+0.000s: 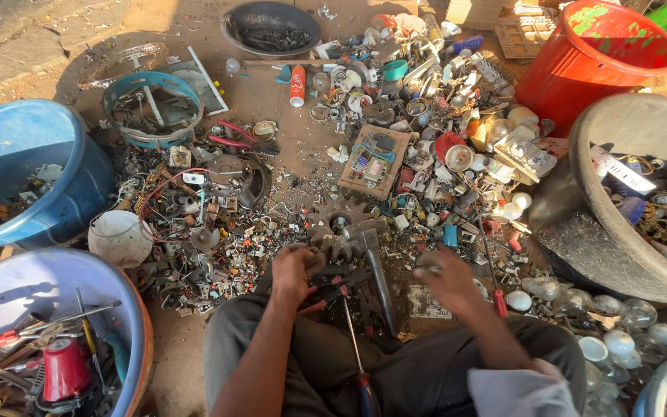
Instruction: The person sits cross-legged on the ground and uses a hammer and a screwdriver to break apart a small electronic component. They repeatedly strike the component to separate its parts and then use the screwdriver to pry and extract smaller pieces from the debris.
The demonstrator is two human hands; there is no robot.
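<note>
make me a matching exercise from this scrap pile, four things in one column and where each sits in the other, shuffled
Things:
1. red bucket
2. dark bowl of small parts
3. hammer
4. circuit board on a wooden square

Places:
A. on the ground between the left hand and the right hand
B. top right corner
C. middle of the pile, above the hammer
D. top centre, on bare ground

Pairs: 1-B, 2-D, 3-A, 4-C

Glossy plastic red bucket (596, 62), matt metal hammer (370, 259)
</note>
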